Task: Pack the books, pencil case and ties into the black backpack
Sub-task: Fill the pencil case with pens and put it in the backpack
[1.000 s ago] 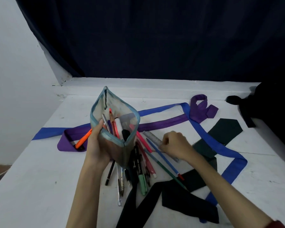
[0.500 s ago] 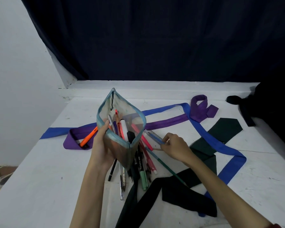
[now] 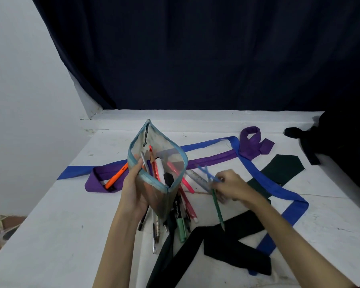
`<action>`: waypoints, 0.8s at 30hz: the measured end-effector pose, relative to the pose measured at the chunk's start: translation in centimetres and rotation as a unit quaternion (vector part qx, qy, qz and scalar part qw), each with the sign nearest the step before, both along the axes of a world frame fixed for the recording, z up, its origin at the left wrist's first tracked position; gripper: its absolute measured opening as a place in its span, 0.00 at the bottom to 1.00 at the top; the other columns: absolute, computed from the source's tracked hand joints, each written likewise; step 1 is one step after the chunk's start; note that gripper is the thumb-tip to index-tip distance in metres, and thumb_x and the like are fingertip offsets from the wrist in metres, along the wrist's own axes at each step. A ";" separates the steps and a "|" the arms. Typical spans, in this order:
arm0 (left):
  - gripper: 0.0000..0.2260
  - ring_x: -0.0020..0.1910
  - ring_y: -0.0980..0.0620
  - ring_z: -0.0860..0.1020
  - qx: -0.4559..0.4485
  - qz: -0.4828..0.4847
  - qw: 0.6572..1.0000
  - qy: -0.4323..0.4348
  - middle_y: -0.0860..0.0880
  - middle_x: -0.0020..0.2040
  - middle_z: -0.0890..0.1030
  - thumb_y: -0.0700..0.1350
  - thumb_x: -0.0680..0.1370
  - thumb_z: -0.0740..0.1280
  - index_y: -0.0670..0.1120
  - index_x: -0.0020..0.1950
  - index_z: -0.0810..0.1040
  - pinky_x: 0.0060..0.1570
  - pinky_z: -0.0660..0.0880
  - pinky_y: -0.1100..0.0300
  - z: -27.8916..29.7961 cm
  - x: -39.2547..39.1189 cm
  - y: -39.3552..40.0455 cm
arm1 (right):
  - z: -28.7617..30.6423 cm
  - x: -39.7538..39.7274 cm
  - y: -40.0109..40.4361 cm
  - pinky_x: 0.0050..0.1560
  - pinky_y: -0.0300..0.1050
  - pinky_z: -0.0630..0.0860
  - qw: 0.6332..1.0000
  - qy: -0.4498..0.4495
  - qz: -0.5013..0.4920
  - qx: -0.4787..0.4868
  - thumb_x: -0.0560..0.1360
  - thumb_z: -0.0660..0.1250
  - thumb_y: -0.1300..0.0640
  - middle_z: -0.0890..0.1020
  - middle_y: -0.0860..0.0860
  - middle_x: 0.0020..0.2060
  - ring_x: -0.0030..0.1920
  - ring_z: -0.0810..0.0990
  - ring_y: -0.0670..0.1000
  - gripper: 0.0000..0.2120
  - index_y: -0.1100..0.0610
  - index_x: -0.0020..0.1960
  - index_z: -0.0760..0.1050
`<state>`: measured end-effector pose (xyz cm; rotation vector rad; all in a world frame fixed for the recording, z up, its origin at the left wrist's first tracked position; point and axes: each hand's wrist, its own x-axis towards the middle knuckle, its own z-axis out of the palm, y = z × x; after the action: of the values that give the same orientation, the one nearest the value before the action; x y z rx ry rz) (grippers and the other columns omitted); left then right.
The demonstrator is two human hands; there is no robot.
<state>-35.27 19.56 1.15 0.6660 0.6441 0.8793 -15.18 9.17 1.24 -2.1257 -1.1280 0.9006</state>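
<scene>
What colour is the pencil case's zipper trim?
Light blue trim on the pencil case, clearest in the head view.

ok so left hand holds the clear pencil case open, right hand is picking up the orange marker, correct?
Not quite. In the head view the right hand grips a green pencil and blue pens; the orange marker lies untouched on the purple tie. The left hand does hold the blue-trimmed clear pencil case open.

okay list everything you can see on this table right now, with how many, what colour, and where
pencil case: one, clear with light blue trim, open, held up at table centre, pens inside
loose pens: several, mixed colours, on the table under the case
orange pen: one, lying on the purple tie, left
ruler: one, clear, right of the case
ties: blue, purple, dark green, black, spread across the table
backpack: one, black, far right
table: white
left hand: grips the case
right hand: pinches a green pencil and blurred blue pens
</scene>
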 end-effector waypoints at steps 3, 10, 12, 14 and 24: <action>0.12 0.45 0.49 0.84 0.014 -0.007 1.000 0.006 0.47 0.48 0.85 0.49 0.78 0.63 0.48 0.59 0.79 0.43 0.79 0.54 0.0 0.6 -0.6 | 4.6 1.0 -0.1 0.23 0.36 0.59 0.988 0.062 -0.084 0.112 0.79 0.61 0.56 0.76 0.52 0.29 0.23 0.64 0.43 0.08 0.55 0.42 0.73; 0.17 0.50 0.43 0.82 -0.004 -0.054 0.996 0.064 0.42 0.50 0.84 0.52 0.76 0.65 0.46 0.62 0.77 0.51 0.76 0.49 0.2 2.9 -2.3 | 11.8 -0.6 1.1 0.22 0.29 0.64 0.931 0.072 -0.120 0.336 0.78 0.64 0.59 0.80 0.54 0.29 0.19 0.70 0.41 0.05 0.59 0.45 0.75; 0.23 0.55 0.40 0.79 -0.028 -0.061 0.995 0.079 0.38 0.56 0.82 0.54 0.72 0.68 0.43 0.63 0.77 0.56 0.75 0.46 0.2 3.6 -2.5 | 11.4 -1.3 2.1 0.31 0.37 0.74 0.934 0.015 -0.098 0.343 0.76 0.66 0.59 0.81 0.52 0.29 0.29 0.80 0.48 0.05 0.61 0.45 0.77; 0.23 0.52 0.40 0.80 -0.051 -0.065 0.994 0.071 0.38 0.54 0.82 0.54 0.70 0.69 0.42 0.60 0.79 0.57 0.75 0.47 0.2 4.0 -2.8 | 10.4 -1.6 2.7 0.41 0.48 0.78 0.936 -0.062 -0.059 0.342 0.75 0.68 0.57 0.83 0.50 0.31 0.37 0.82 0.54 0.04 0.58 0.45 0.79; 0.18 0.41 0.45 0.80 -0.038 -0.108 0.993 0.032 0.40 0.44 0.83 0.53 0.74 0.64 0.42 0.56 0.81 0.48 0.76 0.51 -0.2 3.7 -2.5 | 8.2 -1.4 2.2 0.36 0.37 0.68 0.872 -0.384 0.255 0.166 0.76 0.65 0.55 0.84 0.43 0.47 0.35 0.72 0.44 0.15 0.43 0.60 0.78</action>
<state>-31.52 17.03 0.99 0.6823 0.6463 0.6323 -16.54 11.33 9.44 -1.9358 -2.1324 -0.0284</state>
